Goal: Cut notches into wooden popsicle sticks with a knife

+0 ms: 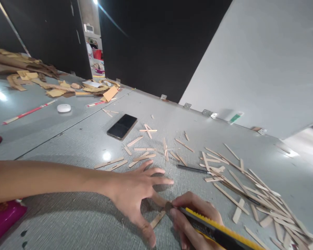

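Observation:
A wooden craft stick [158, 218] lies on the grey tabletop below my left hand [135, 191]. That hand is spread flat, its thumb at the stick's near end and its index finger reaching to the far end, pinning it down. My right hand [195, 215] is closed around a yellow and black utility knife [211, 227]. The knife's blade end meets the stick close to my left index fingertip. Whether the blade has cut in is too small to tell. Several other craft sticks [144, 157] lie just beyond my left fingers.
A big pile of craft sticks [271, 205] covers the right side, near a dark pen-like tool [193, 169]. Ahead are a phone [122, 126] and a white earbud case [64, 108]. Torn cardboard scraps [59, 86] lie far left, a purple packet [6, 217] near left. Black panels [159, 45] stand behind.

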Action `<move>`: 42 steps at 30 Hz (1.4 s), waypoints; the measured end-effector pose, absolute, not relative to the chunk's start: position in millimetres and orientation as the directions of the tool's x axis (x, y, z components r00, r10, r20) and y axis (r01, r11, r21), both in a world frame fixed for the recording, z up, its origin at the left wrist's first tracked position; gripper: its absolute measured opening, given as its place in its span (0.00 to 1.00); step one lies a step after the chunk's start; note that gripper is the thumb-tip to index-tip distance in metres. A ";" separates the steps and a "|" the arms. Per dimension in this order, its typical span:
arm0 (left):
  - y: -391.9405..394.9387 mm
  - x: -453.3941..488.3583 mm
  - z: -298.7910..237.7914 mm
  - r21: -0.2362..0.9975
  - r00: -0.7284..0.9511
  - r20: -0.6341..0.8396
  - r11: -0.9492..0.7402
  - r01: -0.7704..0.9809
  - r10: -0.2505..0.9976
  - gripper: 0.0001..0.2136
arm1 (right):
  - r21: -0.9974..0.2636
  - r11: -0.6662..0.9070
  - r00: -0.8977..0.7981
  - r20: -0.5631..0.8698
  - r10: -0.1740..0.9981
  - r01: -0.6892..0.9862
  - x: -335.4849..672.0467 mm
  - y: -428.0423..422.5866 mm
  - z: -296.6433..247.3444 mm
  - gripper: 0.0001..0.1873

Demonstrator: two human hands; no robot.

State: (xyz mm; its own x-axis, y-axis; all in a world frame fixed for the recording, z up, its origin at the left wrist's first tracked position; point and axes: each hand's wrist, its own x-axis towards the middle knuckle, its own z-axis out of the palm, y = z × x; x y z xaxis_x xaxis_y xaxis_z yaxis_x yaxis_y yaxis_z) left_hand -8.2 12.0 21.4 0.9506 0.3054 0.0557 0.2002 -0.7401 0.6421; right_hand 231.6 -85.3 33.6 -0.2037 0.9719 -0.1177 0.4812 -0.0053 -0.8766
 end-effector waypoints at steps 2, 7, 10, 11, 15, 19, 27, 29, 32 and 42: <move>12.1 -6.1 16.2 0.620 0.937 0.091 -0.756 0.212 0.338 0.30 | -0.840 0.068 -0.251 -0.083 0.964 0.538 237.9 -84.9 30.9 0.18; 12.6 -3.2 10.0 0.627 0.929 0.084 -0.744 0.232 0.360 0.28 | -0.834 0.075 -0.240 -0.070 0.968 0.546 235.2 -86.5 30.9 0.23; 12.9 -2.8 10.6 0.616 0.928 0.111 -0.757 0.217 0.356 0.27 | -0.856 0.067 -0.272 -0.088 0.958 0.512 226.4 -87.6 31.0 0.20; 13.0 -2.5 10.6 0.607 0.927 0.124 -0.766 0.212 0.355 0.27 | -0.852 0.091 -0.292 -0.075 0.954 0.516 224.4 -87.7 30.1 0.21; 14.3 -1.0 9.6 0.582 0.928 0.147 -0.789 0.199 0.343 0.25 | -0.790 0.224 -0.325 0.033 0.945 0.571 222.4 -86.5 23.0 0.21; 15.5 -0.3 9.9 0.605 0.932 0.093 -0.764 0.226 0.349 0.26 | -0.760 0.292 -0.356 0.086 0.930 0.581 222.3 -84.5 20.9 0.22; 14.3 -2.6 16.8 0.648 0.937 0.045 -0.724 0.236 0.346 0.25 | -0.685 0.411 -0.477 0.105 0.873 0.602 222.2 -83.1 21.5 0.18; 14.3 -2.9 17.6 0.650 0.939 0.044 -0.724 0.232 0.340 0.24 | -0.680 0.415 -0.501 0.079 0.862 0.605 221.7 -83.6 20.4 0.17; 14.3 -2.7 18.0 0.646 0.939 0.039 -0.725 0.237 0.341 0.22 | -0.669 0.421 -0.516 0.066 0.854 0.613 220.1 -83.8 21.2 0.17; 12.4 -1.6 15.9 0.596 0.935 0.072 -0.767 0.238 0.346 0.23 | -0.602 0.448 -0.457 0.151 0.877 0.661 221.8 -77.5 33.2 0.21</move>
State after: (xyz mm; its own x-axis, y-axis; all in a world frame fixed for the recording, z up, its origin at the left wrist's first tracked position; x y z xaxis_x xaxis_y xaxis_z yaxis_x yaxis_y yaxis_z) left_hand -1.6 12.4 15.9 0.9354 0.3462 0.0719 0.2380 -0.7667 0.5963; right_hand 221.8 -77.5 33.2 -0.4571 0.8765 0.1508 0.6610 0.4483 -0.6018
